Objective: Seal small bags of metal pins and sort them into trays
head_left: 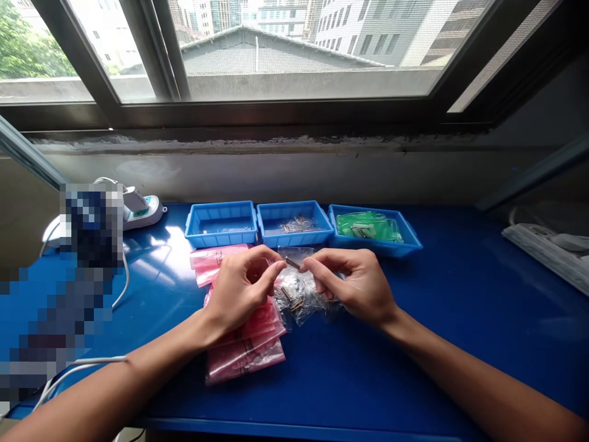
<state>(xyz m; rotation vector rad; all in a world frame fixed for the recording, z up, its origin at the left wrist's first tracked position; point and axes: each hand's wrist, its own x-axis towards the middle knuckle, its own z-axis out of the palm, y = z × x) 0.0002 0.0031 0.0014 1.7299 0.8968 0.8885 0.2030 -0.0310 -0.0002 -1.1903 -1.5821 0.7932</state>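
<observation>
Above the blue table, a small dark metal rod (292, 263) spans the gap between my two hands. My left hand (246, 285) pinches its left end between thumb and forefinger. At the right end, the thumb and fingertips of my right hand (352, 279) close on it. The exact kind of part is too small to tell. Below the hands lies a pile of clear plastic bags (299, 301) with small metal pieces in them. Pink plastic bags (246, 353) are spread under and beside my left hand, which partly hides them.
Three blue bins stand along the back: a left bin (221, 238), a middle bin (297, 238) with small metal pieces, and a right bin (391, 248) with green packets (368, 226). A power strip (143, 215) and white cables are at left; another strip (547, 252) is at right.
</observation>
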